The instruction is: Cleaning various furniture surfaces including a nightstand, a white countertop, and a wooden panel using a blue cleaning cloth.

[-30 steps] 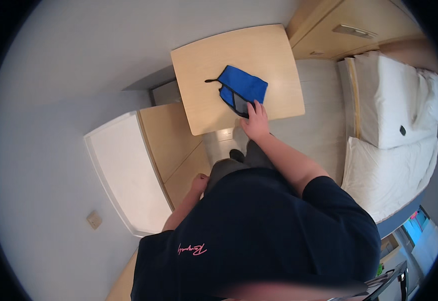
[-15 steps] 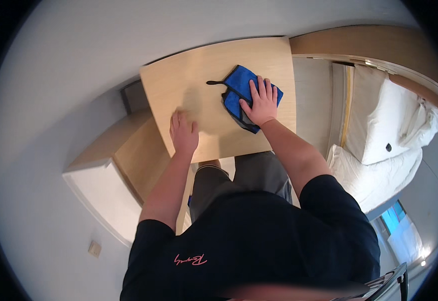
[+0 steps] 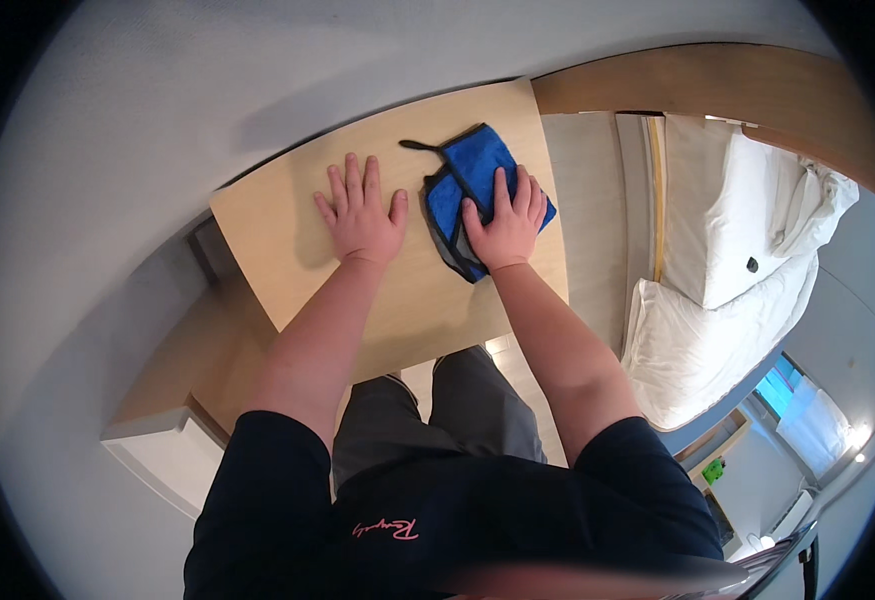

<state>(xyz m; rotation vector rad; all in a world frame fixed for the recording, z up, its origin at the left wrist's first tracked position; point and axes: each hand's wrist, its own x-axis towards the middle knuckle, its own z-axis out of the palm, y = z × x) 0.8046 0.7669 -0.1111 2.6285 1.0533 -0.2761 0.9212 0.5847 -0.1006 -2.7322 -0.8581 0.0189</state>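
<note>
A blue cleaning cloth (image 3: pixel 472 170) with dark edging, a grey underside at one fold and a black hanging loop lies bunched on the light wooden table (image 3: pixel 437 310). On its right part rests my right hand (image 3: pixel 507 225), fingers spread and palm down, pressing on the cloth without gripping it. To the left of the cloth, my left hand (image 3: pixel 362 220) is over the bare tabletop, fingers stretched wide and holding nothing. A gap separates it from the cloth.
The wall (image 3: pixel 257 80) runs along the table's far edge. At right is a bed with white bedding (image 3: pixel 722 330). A low wooden cabinet (image 3: pixel 197 350) with a white front stands at left below the table. My legs (image 3: pixel 447 410) are close to the table's near edge.
My left hand has moved farther forward over the table and spread its fingers. My right hand stays on the cloth. The whole view has shifted and turned somewhat.
</note>
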